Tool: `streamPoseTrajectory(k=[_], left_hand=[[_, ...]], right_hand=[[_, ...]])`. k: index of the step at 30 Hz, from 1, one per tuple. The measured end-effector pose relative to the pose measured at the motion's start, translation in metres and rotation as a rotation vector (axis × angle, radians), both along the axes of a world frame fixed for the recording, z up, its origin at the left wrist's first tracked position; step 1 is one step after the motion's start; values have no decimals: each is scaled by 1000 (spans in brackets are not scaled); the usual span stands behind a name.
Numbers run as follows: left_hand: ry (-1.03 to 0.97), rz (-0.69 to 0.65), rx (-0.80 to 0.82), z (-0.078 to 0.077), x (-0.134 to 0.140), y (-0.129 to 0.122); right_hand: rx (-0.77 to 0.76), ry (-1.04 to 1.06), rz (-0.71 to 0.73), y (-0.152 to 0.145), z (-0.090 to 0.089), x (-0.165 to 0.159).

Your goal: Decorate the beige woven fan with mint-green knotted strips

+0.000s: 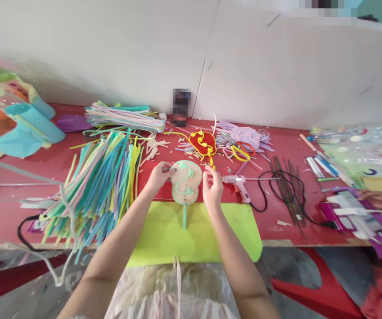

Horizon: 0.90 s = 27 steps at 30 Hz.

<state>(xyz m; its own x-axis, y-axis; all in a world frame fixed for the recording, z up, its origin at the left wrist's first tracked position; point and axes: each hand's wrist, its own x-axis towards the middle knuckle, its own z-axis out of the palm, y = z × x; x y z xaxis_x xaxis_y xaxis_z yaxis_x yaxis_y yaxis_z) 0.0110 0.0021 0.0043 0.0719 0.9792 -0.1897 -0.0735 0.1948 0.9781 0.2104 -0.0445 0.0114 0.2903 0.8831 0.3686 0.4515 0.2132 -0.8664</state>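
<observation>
"What's nearest?"
"A lime mat point(179, 246) on the worktop point(277, 232). The fan point(186, 182) has its handle over the mat, its head just beyond."
"And the hands?"
"Left hand point(160, 175): fingertips close together at the rim; I can't tell whether they grip it. Right hand point(212, 186): fingers curled, slightly parted, just beside the other rim."
"Further off?"
"Glue gun point(239, 182) to the right, then scissors point(240, 153) near a red piece point(202, 144)."

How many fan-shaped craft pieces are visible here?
3: a peach-and-green fan by the left hand, a red-and-yellow one beyond it, a lilac one near the scissors. More may be hidden.
</observation>
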Motion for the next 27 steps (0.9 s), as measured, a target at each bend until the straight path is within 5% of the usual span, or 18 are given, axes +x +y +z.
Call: streamPoseTrajectory(k=[4, 7, 15, 19, 27], left_hand=[[-54, 99, 91, 17, 0, 7], [-113, 169, 158, 21, 7, 7], [132, 307, 458, 15, 26, -12], [174, 219, 442, 18, 30, -19], [290, 284, 518, 24, 34, -26]], right_hand=[[-254, 341, 178, 30, 24, 3], [-366, 509, 365, 41, 24, -3], [-234, 645, 263, 37, 5, -21], [-231, 698, 282, 33, 7, -22], [-136, 728, 352, 29, 8, -29]])
